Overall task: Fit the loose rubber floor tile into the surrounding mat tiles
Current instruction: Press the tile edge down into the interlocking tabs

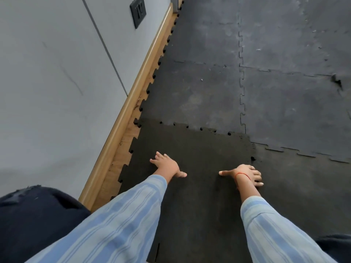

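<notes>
Pressing flat on the loose tile [193,154], left hand [167,167] and right hand [245,174], fingers splayed, gripping nothing

A: Open ground ahead, a wide run of worn grey interlocking mat tiles [284,95] with nothing standing on them.

B: And on the left?

A: Tight. The grey wall [47,92] and its rounded wooden skirting board [133,99] hem in the darker black rubber tile [199,152], leaving just a thin strip of wooden floor [131,133] beside its toothed edge.

B: Near side?

A: Blocked low left by a dark navy trouser knee [38,215]; both flat hands, left hand [167,166] and right hand [247,174], sit on the tile, well apart, with room between them.
</notes>
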